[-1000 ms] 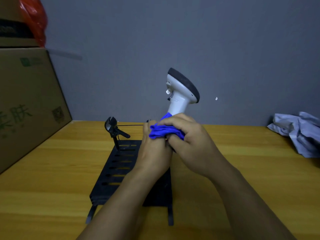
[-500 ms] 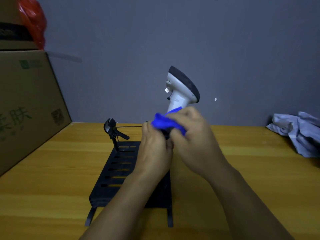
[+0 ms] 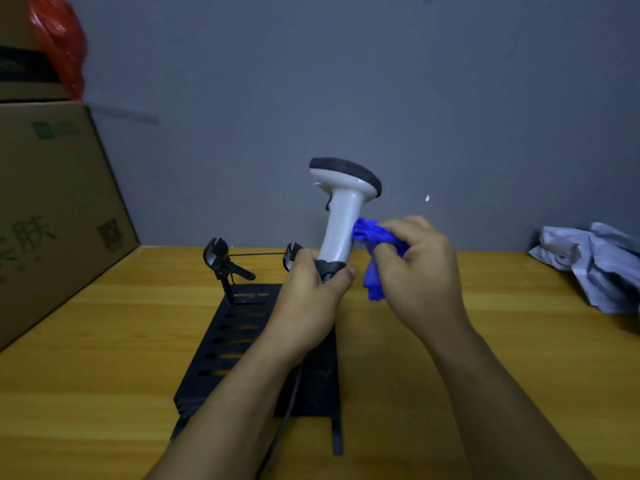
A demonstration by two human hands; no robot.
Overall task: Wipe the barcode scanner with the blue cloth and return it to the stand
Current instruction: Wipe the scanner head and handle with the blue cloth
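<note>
hidden: the base of the barcode scanner is covered by the left hand; part of the stand is masked by the forearms.
left grip: closed around the scanner's base, held upright above the stand.
right grip: the right hand is bunched on the blue cloth, pressed to the handle's right side.
counter: the stand is carried.

A black slotted metal stand sits on the wooden table at centre. Above its far end, the left hand holds a white handheld barcode scanner upright by its base. The right hand, to its right, presses a crumpled blue cloth against the handle. A large cardboard box stands far left, and a crumpled grey cloth lies far right.
</note>
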